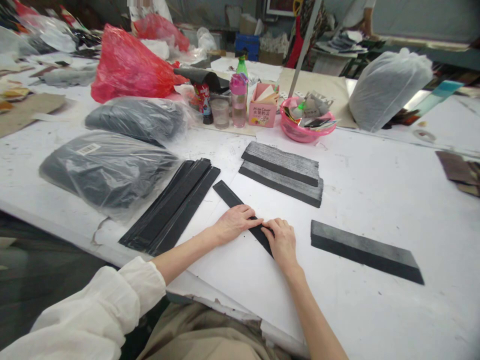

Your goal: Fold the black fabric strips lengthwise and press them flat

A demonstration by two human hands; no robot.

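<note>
A narrow black strip [228,194], apparently folded fabric or leather-like material, lies slantwise on the white table. My left hand [237,223] presses and pinches it near its middle. Just beside, my right hand [282,241] has thumb and fingers closed on the strip's edge, almost touching my left fingertips. The strip's lower end is partly hidden under my right hand. To the left lies a pile of similar folded black strips [176,210]. Beyond my hands are two overlapping grey-and-black strips [281,170], and a single grey-and-black strip [365,250] lies to the right.
Clear plastic bags of dark material [108,170] sit at the left, with a red bag [131,70] behind. A pink tumbler [239,100], a pink box [263,107] and a pink basket [307,131] stand farther back. A white bag [390,87] is at the right.
</note>
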